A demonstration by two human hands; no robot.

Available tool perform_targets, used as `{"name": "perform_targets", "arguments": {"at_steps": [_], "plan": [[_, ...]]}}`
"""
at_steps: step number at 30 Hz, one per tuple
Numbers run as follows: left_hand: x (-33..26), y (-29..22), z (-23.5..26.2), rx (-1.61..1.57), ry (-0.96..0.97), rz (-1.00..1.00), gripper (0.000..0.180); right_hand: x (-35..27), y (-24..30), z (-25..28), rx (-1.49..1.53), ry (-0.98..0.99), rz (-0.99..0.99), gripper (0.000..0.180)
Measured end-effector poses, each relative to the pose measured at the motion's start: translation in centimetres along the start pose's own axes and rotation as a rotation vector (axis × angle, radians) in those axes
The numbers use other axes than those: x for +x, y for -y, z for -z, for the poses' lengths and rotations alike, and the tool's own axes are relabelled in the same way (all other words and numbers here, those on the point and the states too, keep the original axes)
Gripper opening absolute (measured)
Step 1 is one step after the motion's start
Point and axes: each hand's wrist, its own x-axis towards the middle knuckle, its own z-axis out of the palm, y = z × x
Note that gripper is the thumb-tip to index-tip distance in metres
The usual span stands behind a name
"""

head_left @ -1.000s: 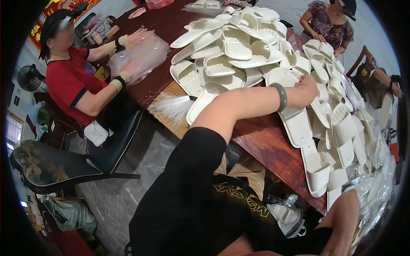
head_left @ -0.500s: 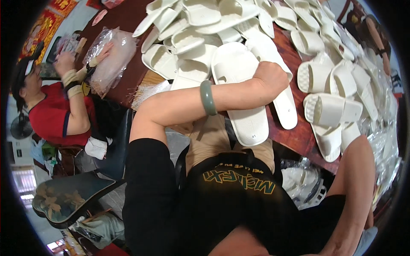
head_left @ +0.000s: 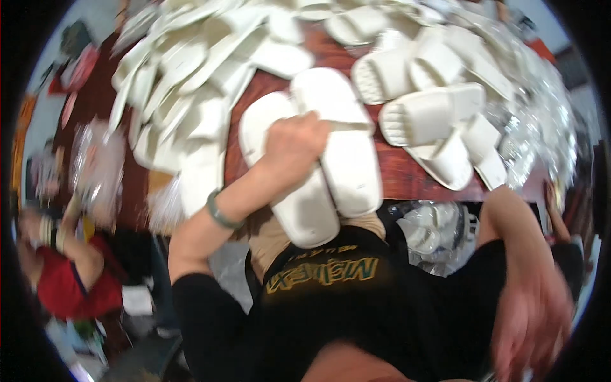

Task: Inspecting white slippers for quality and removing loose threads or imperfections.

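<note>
Near the table's front edge, my left hand (head_left: 296, 146), with a green bangle (head_left: 223, 213) on its wrist, is closed over the strap area of a white slipper (head_left: 309, 219). A second white slipper (head_left: 353, 175) lies right beside it, sole edge against sole edge, both toes pointing away from me. My fingertips reach the gap between the two, and the palm hides part of the left strap. Down at the lower right hangs my right hand (head_left: 534, 328), away from the table and smeared by motion. Whether its fingers hold anything cannot be made out.
White slippers (head_left: 203, 121) are heaped at the far left, and more slippers (head_left: 433, 121) lie to the right beside clear plastic wrapping (head_left: 541, 127). Below the table edge are bagged slippers (head_left: 433, 232). A person in red (head_left: 76, 280) sits at left, near a plastic bag bundle (head_left: 97, 169).
The view has turned, with the other person now lower left. My left hand has shifted from the right slipper to the left one. My right hand has come into sight, blurred.
</note>
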Motion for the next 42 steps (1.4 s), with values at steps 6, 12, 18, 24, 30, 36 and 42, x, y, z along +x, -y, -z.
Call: {"name": "perform_targets", "arguments": {"at_steps": [6,12,18,24,30,36,42], "plan": [[0.5,0.9,-0.7,0.054,-0.135,0.115,0.013,-8.9,-7.2,-4.3,-0.225,0.567,-0.642,0.054],[-0.2,1.2,-1.9,0.085,-0.197,0.109,0.012,-14.2,-13.4,-8.3,-0.032,0.671,-0.601,0.053],[-0.3,1.0,-1.8,-0.009,-0.22,0.149,0.014,-16.1,-19.2,-9.8,0.138,0.204,-1.142,0.024],[0.0,0.7,-1.8,-0.008,-0.22,0.097,0.018,-15.2,-29.0,-16.2,-0.283,-0.046,-1.228,0.02],[-0.4,0.6,-1.7,-0.04,-0.188,0.173,0.023,-13.4,-30.8,-21.9,-0.509,0.468,-1.055,0.013],[-0.4,0.5,-1.9,-0.04,-0.252,0.128,0.02,-10.3,-30.5,-19.1,-0.597,0.396,-1.031,0.028],[0.2,0.4,-1.3,-0.063,-0.218,0.126,0.019,-9.3,-18.6,-13.6,-0.092,-0.039,-0.614,0.024]]}}
